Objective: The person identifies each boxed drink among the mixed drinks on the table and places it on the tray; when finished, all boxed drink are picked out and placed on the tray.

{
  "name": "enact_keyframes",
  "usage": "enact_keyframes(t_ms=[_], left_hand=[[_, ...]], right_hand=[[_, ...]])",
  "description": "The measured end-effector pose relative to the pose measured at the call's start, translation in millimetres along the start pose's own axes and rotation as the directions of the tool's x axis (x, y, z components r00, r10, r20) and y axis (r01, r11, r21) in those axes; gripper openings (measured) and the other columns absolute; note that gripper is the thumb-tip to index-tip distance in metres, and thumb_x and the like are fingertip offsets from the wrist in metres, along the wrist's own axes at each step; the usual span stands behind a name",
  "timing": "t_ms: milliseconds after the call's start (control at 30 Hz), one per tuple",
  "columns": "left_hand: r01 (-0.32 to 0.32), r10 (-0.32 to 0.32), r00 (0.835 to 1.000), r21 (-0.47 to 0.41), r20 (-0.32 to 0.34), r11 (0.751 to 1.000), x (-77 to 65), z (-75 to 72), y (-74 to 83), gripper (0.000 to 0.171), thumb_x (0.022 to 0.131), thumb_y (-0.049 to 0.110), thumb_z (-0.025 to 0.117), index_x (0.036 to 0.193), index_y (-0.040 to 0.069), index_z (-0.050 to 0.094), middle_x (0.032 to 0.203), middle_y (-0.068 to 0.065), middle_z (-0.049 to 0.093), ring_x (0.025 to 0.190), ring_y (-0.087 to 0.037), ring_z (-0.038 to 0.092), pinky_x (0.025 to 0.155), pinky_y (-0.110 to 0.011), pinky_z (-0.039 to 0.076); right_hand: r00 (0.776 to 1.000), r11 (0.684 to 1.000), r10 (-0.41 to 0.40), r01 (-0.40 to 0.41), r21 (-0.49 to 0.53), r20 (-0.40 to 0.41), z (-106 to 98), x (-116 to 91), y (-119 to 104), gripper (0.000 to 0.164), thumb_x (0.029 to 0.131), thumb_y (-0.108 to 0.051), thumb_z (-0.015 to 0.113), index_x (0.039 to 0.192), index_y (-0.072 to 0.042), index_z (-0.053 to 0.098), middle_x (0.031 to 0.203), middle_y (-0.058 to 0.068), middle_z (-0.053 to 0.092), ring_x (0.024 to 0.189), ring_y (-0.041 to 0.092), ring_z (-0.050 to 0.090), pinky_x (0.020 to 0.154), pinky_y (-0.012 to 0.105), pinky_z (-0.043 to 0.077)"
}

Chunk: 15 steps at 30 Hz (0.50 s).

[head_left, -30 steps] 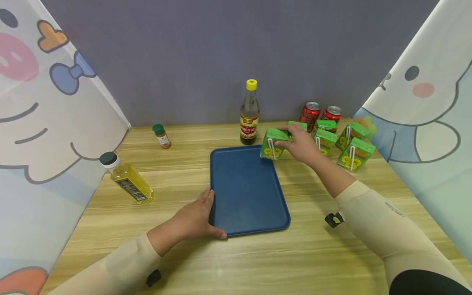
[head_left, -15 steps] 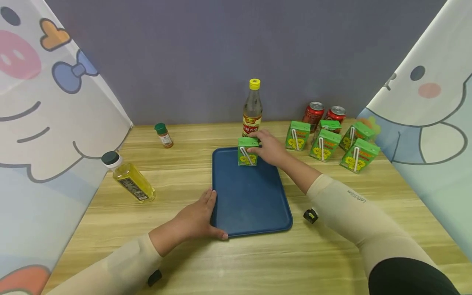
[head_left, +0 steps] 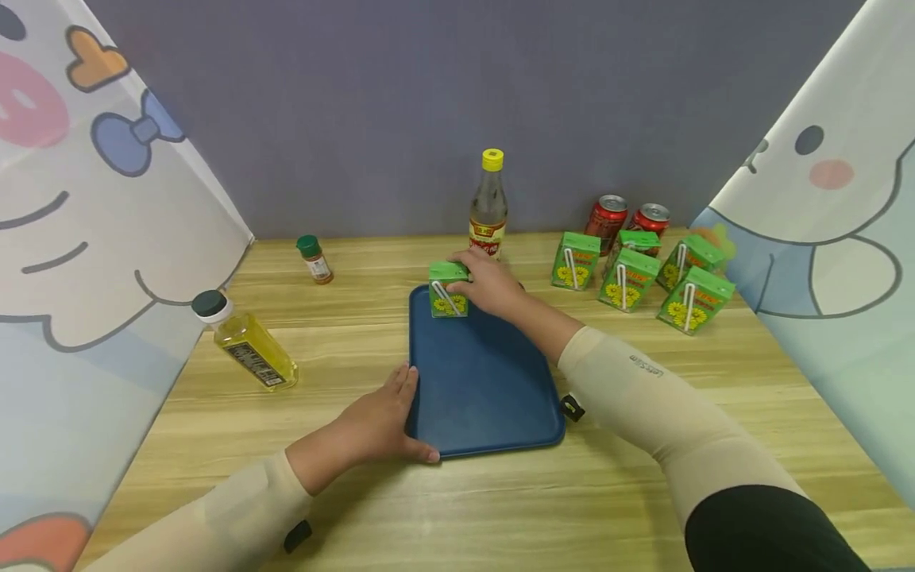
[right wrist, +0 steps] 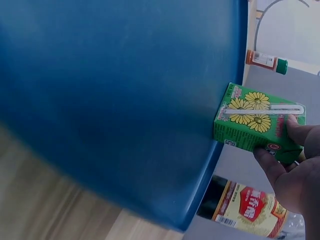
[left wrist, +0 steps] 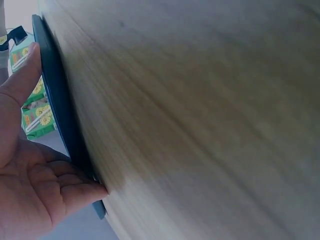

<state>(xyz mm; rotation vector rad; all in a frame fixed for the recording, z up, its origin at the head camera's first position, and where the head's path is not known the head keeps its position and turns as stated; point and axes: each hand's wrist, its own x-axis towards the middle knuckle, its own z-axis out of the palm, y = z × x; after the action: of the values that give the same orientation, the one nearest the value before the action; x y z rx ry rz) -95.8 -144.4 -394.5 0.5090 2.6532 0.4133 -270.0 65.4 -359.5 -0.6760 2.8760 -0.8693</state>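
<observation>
My right hand [head_left: 489, 284] pinches a green drink carton [head_left: 445, 300] with yellow flowers and a white straw. It stands upright at the far left corner of a blue tray [head_left: 479, 381]; in the right wrist view the carton's [right wrist: 255, 117] base meets the tray surface near its edge. My left hand [head_left: 379, 425] rests against the tray's near left corner, fingers along the left side and thumb at the front edge. The left wrist view shows these fingertips touching the tray's rim [left wrist: 57, 90]. Right behind the tray is a yellow-capped bottle [head_left: 489, 202], partly hidden by my right hand.
Several more green cartons [head_left: 575, 262] stand at the back right, with two red cans [head_left: 608, 222] behind them. A green-capped spice jar [head_left: 314, 260] is at the back left. An oil bottle [head_left: 250, 349] stands nearer on the left. Printed panels flank the wooden table [head_left: 500, 516].
My right hand has carried the carton leftward from beside the other cartons, over the tray, to its far left corner. The left hand has stayed at the tray's near left corner.
</observation>
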Motion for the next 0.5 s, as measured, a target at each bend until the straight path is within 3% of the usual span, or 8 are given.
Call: enact_keyframes(t_ms=[300,500], left_hand=[[-0.001,0.001,1.0,0.003,-0.001,1.0,0.2,-0.1,0.3,0.132,0.065,0.069,0.079,0.155,-0.005,0.016,0.162,-0.023,0.01,0.149,-0.034,0.018,0.114,-0.048,0.032],[-0.002,0.002,1.0,0.013,-0.004,1.0,0.9,0.3,-0.5,0.132,0.065,0.07,0.078,0.155,-0.004,0.016,0.162,-0.024,0.01,0.149,-0.034,0.019,0.113,-0.048,0.034]], right_hand=[[0.999,1.0,-0.023,0.023,0.003,0.027,4.6,3.4,-6.0,0.062,0.094,-0.041,0.064,0.148,-0.02,0.043,0.142,0.005,0.045,0.119,0.024,0.054,0.095,0.045,0.046],[0.997,0.99,-0.07,0.065,0.124,0.037,-8.5,-5.5,6.7,0.079,0.091,-0.053,0.064,0.154,-0.019,0.031,0.15,0.009,0.038,0.131,0.028,0.046,0.102,0.048,0.044]])
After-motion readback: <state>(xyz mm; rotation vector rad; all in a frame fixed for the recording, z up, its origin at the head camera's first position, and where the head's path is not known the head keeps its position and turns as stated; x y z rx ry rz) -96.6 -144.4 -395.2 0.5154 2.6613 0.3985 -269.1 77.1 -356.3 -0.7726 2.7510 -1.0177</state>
